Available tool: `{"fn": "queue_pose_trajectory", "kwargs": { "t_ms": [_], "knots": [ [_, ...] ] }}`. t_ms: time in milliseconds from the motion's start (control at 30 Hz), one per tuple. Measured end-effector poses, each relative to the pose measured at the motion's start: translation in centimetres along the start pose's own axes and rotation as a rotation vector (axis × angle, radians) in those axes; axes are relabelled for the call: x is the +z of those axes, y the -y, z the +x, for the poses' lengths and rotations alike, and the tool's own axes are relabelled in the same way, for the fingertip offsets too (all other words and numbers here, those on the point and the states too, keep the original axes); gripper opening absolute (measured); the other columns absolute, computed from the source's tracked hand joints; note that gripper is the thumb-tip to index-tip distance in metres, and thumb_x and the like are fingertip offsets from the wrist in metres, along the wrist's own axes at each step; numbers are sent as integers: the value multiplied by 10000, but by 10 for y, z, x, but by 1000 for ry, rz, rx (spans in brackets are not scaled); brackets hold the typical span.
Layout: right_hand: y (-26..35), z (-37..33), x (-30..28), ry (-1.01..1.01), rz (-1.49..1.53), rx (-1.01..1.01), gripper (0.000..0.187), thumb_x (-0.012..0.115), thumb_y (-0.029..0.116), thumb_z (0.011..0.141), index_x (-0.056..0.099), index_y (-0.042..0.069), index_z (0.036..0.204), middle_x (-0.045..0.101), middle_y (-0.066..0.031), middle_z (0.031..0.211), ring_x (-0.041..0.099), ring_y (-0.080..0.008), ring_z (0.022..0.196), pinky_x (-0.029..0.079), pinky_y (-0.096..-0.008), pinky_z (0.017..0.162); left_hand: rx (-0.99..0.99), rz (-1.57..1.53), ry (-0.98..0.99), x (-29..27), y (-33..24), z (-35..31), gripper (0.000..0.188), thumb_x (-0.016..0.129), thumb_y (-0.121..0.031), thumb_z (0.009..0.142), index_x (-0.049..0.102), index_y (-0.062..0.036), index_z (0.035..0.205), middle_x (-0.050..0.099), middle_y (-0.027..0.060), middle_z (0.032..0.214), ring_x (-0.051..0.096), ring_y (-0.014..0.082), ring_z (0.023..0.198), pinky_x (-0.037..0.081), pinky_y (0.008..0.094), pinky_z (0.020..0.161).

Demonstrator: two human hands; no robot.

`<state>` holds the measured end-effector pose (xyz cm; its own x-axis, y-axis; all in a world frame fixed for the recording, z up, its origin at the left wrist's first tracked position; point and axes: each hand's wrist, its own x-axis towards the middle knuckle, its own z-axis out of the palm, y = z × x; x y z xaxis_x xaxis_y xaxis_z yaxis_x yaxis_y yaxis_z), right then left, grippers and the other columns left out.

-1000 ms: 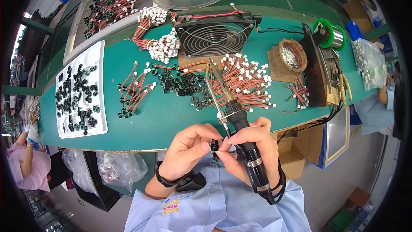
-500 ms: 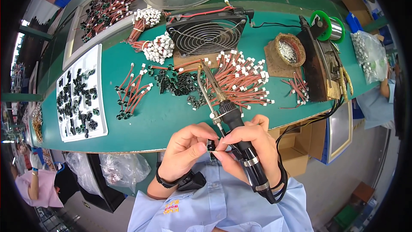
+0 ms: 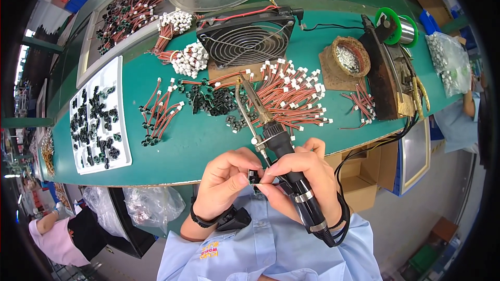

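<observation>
My left hand pinches a small black part, like a tiny plastic housing, between thumb and fingertips in front of my shirt. My right hand is wrapped round the black handle of a soldering iron with a metal feed tube alongside. Its thumb and forefinger also reach to the black part's right side. The iron's tip points up and away, over a heap of red-and-black wire leads with white connectors. Black parts with green boards are piled left of the tip.
A fan with a wire guard stands behind the leads. Rightward are a round pot of silvery bits, an iron stand and a green solder spool. A white tray of black parts lies left. Cables trail from the iron.
The black part has turned slightly between my fingertips. Both hands stay almost in place, and the iron's tip has shifted slightly left. At far left, another person has shifted position.
</observation>
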<state>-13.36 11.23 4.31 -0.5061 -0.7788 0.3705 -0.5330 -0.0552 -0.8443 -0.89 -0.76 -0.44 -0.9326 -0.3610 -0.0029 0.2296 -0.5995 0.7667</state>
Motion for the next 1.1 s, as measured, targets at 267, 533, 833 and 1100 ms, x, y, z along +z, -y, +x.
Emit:
{"fn": "queue_pose_trajectory", "kwargs": {
  "t_ms": [267, 533, 833, 1100],
  "knots": [
    [0, 1, 0, -9, -12, -4, 399, 783, 55, 641, 521, 133, 932, 639, 60, 756, 564, -103, 580, 314, -289, 708, -14, 5, -4, 1, -1, 0, 207, 583, -163, 880, 561, 5, 1000, 541, 102, 958, 504, 159, 859, 404, 288, 771],
    [-1, 1, 3, -43, 50, 28, 343, 751, 31, 641, 565, 137, 908, 611, 48, 736, 533, -125, 579, 314, -296, 706, -95, 72, -35, 0, -11, -2, 183, 588, -122, 870, 555, 11, 993, 537, 105, 975, 512, 154, 869, 412, 283, 778],
    [-8, -5, 1, -103, -6, -34, 353, 767, 104, 664, 567, 132, 953, 625, 38, 773, 535, -139, 603, 326, -312, 745, -83, 20, 54, 3, -17, 3, 95, 553, -38, 876, 506, -1, 950, 564, 165, 1043, 549, 199, 994, 433, 330, 871],
    [-3, -14, -17, -134, -450, -46, 491, 789, 300, 644, 558, 127, 1042, 637, 19, 809, 586, -142, 712, 292, -388, 849, -18, 150, -235, 11, -16, 9, 117, 562, -80, 865, 450, -46, 871, 606, 244, 1029, 588, 250, 981, 429, 352, 874]
  ]
}}
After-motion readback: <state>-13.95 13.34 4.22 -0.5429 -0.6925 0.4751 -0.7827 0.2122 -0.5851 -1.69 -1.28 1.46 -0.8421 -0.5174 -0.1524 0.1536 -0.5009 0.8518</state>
